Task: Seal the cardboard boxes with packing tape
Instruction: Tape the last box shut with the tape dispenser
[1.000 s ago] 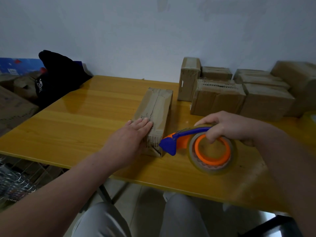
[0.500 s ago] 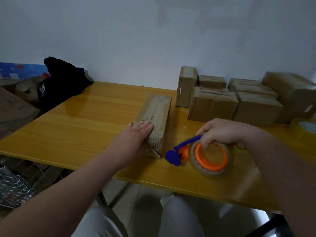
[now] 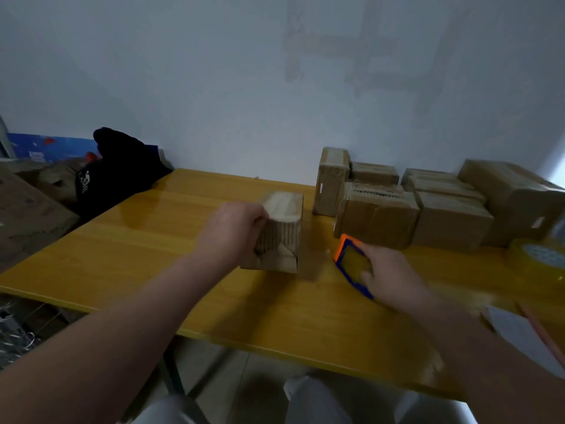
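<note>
A long taped cardboard box (image 3: 282,231) lies in the middle of the yellow table (image 3: 159,249), its near end facing me. My left hand (image 3: 234,229) grips its left side, fingers curled over the top edge. To the right, my right hand (image 3: 389,270) rests on the blue and orange tape dispenser (image 3: 353,261), which lies on the table beside the box. Motion blur hides how those fingers lie. Several more cardboard boxes (image 3: 377,214) are stacked at the back right against the wall.
A spare roll of clear tape (image 3: 539,260) sits at the right edge. A black bag (image 3: 117,171) and flat cardboard (image 3: 27,214) lie off the table's left end. White paper (image 3: 519,333) shows at lower right. A wire rack (image 3: 15,335) stands below left.
My left hand went from lying flat on the box's near end to gripping its side. My right hand lowered the tape dispenser onto the table. The view tilted upward.
</note>
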A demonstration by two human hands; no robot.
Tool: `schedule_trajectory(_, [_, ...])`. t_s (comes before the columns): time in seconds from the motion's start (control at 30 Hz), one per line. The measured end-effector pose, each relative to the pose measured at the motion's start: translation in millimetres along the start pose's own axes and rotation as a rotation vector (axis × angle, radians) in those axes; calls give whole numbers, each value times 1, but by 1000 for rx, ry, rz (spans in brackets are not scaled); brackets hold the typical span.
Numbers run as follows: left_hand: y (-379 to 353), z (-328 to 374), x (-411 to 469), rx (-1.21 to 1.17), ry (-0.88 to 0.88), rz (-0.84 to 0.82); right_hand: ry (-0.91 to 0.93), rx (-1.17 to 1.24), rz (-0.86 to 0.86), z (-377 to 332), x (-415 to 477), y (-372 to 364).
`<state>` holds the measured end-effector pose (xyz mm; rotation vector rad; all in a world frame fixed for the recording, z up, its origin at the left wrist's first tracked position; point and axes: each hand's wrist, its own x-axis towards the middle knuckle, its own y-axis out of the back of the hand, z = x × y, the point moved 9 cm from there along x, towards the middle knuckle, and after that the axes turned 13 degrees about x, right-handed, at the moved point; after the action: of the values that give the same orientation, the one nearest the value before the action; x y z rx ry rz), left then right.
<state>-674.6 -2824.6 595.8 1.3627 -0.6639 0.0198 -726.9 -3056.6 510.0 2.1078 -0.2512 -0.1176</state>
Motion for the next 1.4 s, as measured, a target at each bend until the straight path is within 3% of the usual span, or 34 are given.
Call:
schedule_trajectory(0.2, [58, 0, 35, -53, -5, 129, -10, -171, -140, 0, -1, -22])
schedule_trajectory(0.27, [72, 2, 44, -62, -19, 130, 47, -136, -96, -17, 1, -9])
schedule_trajectory(0.37, [90, 5, 58, -48, -26, 118, 201, 192, 2, -60, 2, 27])
schedule_trajectory(0.5, [106, 9, 70, -53, -40, 67, 386, 568, -63, -120, -6, 52])
schedule_trajectory(0.63, [117, 2, 76, -103, 7, 76, 468, 774, -110, -140, -9, 52])
schedule_trajectory(0.73, [116, -9, 68, -200, 68, 108, 467, 824, -39, -137, -9, 50])
schedule_trajectory(0.8, [116, -9, 55, -140, 65, 173, 436, 843, 15, -134, -9, 45])
schedule_trajectory(0.87, [113, 2, 42, -92, -15, 227, 403, 842, 43, -131, -11, 39])
schedule_trajectory(0.97, [95, 19, 27, -129, -149, 127, 428, 733, 114, -133, -17, 36])
schedule_trajectory(1.17, [92, 32, 12, -171, -290, 156, 699, 317, 388, -145, -39, 63])
schedule_trajectory(1.3, [94, 44, 2, -168, -333, 184, 808, 265, 457, -149, -41, 77])
schedule_trajectory(1.4, [94, 45, 2, -178, -327, 187, 813, 326, 403, -150, -34, 81])
